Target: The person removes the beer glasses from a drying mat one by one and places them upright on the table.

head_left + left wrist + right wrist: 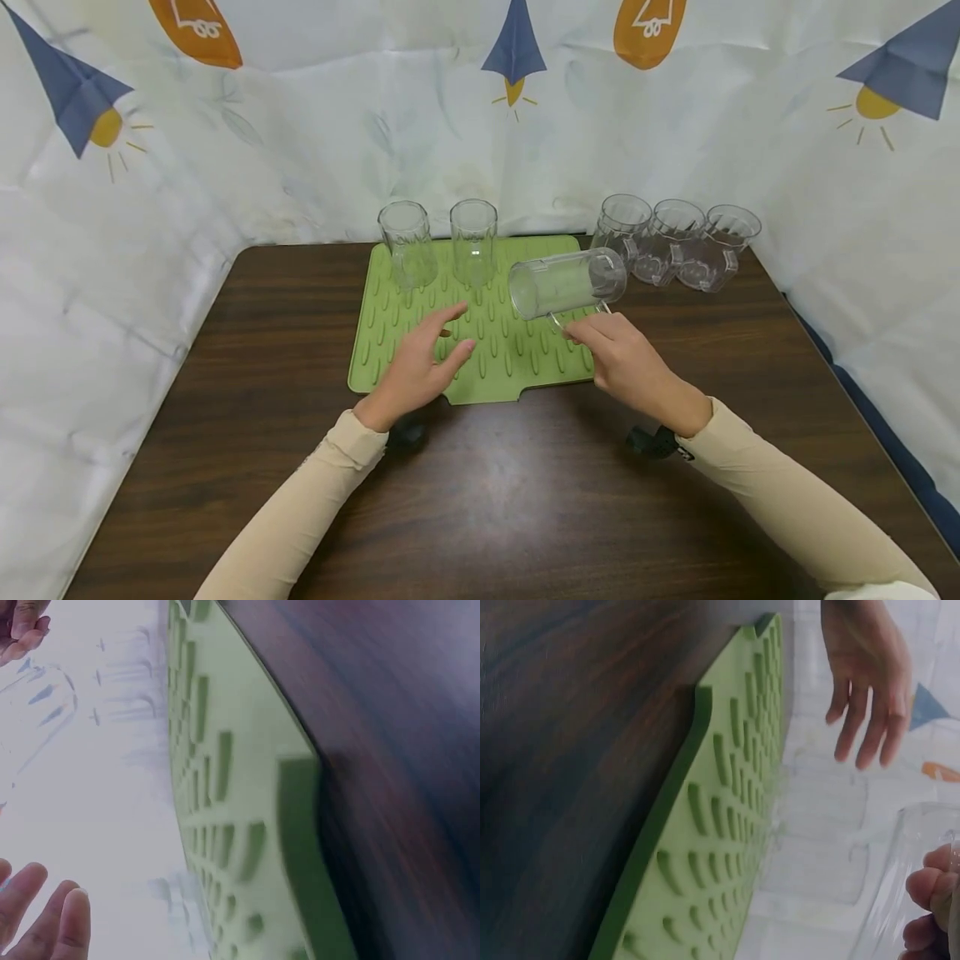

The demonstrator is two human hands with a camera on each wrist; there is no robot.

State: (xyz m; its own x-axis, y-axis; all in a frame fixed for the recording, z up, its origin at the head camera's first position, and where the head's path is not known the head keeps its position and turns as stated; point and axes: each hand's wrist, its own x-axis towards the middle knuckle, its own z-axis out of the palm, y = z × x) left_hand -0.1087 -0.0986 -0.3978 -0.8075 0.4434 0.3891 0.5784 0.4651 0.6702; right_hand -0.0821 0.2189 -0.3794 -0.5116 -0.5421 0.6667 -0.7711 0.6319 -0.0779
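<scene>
My right hand [626,362] grips the handle of a clear glass mug [558,285], which is tilted onto its side above the right part of the green drying mat [480,387]. The mug's one end points left, toward my other hand. In the right wrist view, curled fingers [930,892] show against the glass wall. Over the mat's left front part, my left hand [420,362] holds nothing, thumb and fingers spread apart. Behind it, two clear glasses [405,250] [474,246] stand upright on the mat's back part.
At the back right of the dark wooden table [495,500], three clear glass mugs [621,218] [667,242] [716,250] stand close together in a row. A white printed curtain [315,150] encloses the table at the back and sides.
</scene>
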